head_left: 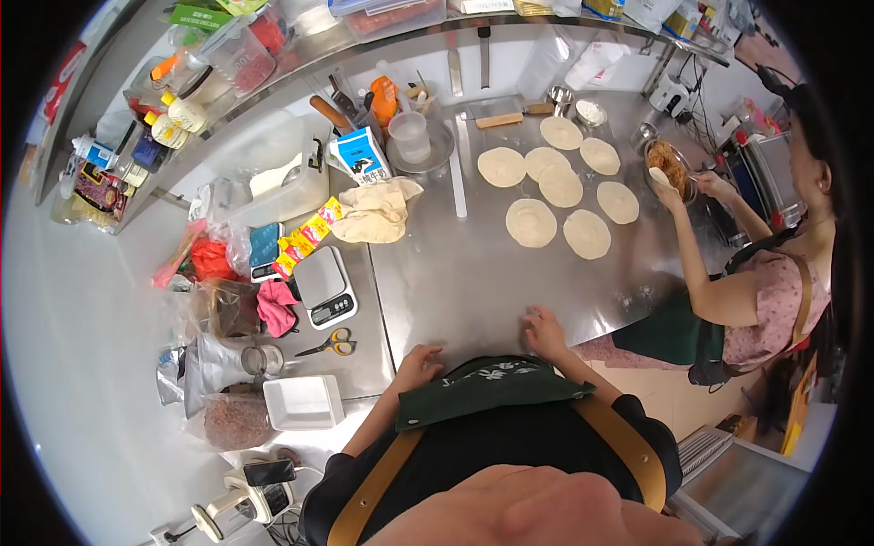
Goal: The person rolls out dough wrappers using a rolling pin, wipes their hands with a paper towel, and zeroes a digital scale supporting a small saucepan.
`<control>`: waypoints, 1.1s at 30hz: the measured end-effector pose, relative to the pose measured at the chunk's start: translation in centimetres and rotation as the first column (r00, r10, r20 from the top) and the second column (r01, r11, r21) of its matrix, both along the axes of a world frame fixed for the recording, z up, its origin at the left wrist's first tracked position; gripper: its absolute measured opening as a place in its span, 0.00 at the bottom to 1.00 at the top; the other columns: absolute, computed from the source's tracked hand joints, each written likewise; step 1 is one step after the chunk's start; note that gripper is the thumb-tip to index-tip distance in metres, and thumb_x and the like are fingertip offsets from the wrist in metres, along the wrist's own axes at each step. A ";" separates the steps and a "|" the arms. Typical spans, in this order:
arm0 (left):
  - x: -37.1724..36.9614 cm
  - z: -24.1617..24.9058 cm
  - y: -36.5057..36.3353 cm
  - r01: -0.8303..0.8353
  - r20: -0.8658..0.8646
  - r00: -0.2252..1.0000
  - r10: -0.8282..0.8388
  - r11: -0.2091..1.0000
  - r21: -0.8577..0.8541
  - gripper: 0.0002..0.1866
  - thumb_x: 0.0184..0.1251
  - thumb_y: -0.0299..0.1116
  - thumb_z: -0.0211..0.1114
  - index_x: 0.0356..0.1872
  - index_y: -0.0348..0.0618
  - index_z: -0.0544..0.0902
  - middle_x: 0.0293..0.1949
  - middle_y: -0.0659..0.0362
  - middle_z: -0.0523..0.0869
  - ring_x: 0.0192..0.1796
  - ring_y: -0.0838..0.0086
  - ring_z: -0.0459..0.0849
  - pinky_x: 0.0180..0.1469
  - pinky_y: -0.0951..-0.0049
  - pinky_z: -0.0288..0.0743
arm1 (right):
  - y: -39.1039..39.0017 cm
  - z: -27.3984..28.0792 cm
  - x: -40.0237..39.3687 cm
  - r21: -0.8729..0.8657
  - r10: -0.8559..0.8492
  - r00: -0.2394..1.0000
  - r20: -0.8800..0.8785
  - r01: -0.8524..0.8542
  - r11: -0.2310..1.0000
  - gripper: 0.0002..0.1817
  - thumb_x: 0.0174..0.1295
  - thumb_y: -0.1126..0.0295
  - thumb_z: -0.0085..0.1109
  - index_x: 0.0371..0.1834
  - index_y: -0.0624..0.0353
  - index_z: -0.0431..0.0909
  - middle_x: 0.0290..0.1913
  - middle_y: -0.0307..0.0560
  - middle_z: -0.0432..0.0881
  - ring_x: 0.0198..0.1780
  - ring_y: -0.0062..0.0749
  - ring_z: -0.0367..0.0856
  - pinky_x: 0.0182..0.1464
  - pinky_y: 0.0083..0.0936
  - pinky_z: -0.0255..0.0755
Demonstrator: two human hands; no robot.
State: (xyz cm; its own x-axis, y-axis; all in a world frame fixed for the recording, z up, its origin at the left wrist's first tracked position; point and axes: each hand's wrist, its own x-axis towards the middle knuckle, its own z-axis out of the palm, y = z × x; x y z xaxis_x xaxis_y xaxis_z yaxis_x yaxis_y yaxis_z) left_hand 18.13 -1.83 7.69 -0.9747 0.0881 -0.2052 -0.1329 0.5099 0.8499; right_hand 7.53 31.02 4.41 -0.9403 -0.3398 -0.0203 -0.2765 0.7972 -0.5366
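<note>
My left hand (419,368) rests at the front edge of the steel table (455,291), holding nothing, its fingers loosely stretched out. Along the same edge, to the right, my right hand (544,333) lies with its fingers apart and nothing in them. Farther back are several flat dough rounds, the nearest being one round (586,234) beyond my right hand; two of them overlap (560,185). At the right a co-worker holds a dough round (665,180) beside a metal bowl of brownish filling (669,164), the other hand at the bowl.
On the left are scissors (328,345), a kitchen scale (326,287), a white tray (303,403) and a cloth (375,211). A long white strip (457,173) and a scraper with a wooden handle (499,120) lie farther back. A loaded shelf (382,41) overhangs the rear.
</note>
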 end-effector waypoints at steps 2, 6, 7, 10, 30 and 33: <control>-0.1 0.1 -0.4 -0.007 0.000 1.000 0.007 1.000 -0.011 0.16 0.54 0.31 0.69 0.45 0.43 0.81 0.43 0.51 0.80 0.42 0.64 0.82 0.44 0.68 0.77 | 0.2 0.2 -1.5 0.004 0.005 0.992 -0.126 -0.005 1.000 0.19 0.51 0.65 0.63 0.48 0.57 0.76 0.54 0.50 0.75 0.56 0.47 0.73 0.56 0.37 0.70; -1.0 0.5 -1.2 -0.082 -0.056 0.995 0.080 0.996 -0.038 0.10 0.54 0.31 0.68 0.37 0.41 0.82 0.37 0.52 0.81 0.40 0.63 0.82 0.40 0.66 0.75 | -0.6 9.2 -10.1 -0.181 -0.096 0.964 -0.247 0.052 0.982 0.18 0.53 0.68 0.63 0.48 0.59 0.76 0.51 0.53 0.77 0.51 0.49 0.76 0.53 0.35 0.72; -1.1 0.9 -1.4 0.064 -0.071 0.995 -0.064 0.998 -0.004 0.09 0.53 0.31 0.68 0.35 0.42 0.83 0.36 0.52 0.82 0.39 0.63 0.82 0.40 0.65 0.75 | -0.9 11.6 -11.4 -0.239 -0.107 0.957 -0.270 0.041 0.970 0.17 0.53 0.68 0.62 0.47 0.59 0.76 0.49 0.53 0.78 0.50 0.49 0.77 0.52 0.35 0.72; -0.3 2.3 -1.7 0.425 -0.042 0.904 -0.425 0.905 0.004 0.05 0.58 0.31 0.65 0.34 0.46 0.86 0.34 0.54 0.82 0.37 0.64 0.81 0.46 0.68 0.74 | -1.4 15.2 -12.1 -0.168 0.068 0.942 -0.330 -0.130 0.977 0.13 0.54 0.70 0.60 0.44 0.58 0.77 0.47 0.51 0.78 0.47 0.49 0.77 0.48 0.36 0.73; -0.1 -5.1 24.2 0.670 0.335 -0.220 -0.916 -0.391 -0.631 0.16 0.64 0.40 0.51 0.50 0.54 0.78 0.45 0.49 0.81 0.45 0.55 0.82 0.42 0.56 0.78 | 10.5 5.0 24.2 0.162 -0.576 0.791 0.206 0.553 0.817 0.20 0.56 0.58 0.60 0.50 0.55 0.75 0.46 0.50 0.79 0.48 0.47 0.78 0.49 0.41 0.73; 1.9 -13.2 31.1 0.511 0.257 -0.497 -0.829 -0.519 -0.685 0.14 0.62 0.40 0.52 0.41 0.50 0.83 0.38 0.50 0.83 0.40 0.57 0.84 0.40 0.59 0.79 | 14.2 6.7 29.1 0.225 -0.736 0.657 0.162 0.702 0.676 0.20 0.57 0.59 0.59 0.50 0.56 0.74 0.44 0.50 0.78 0.48 0.47 0.78 0.47 0.42 0.74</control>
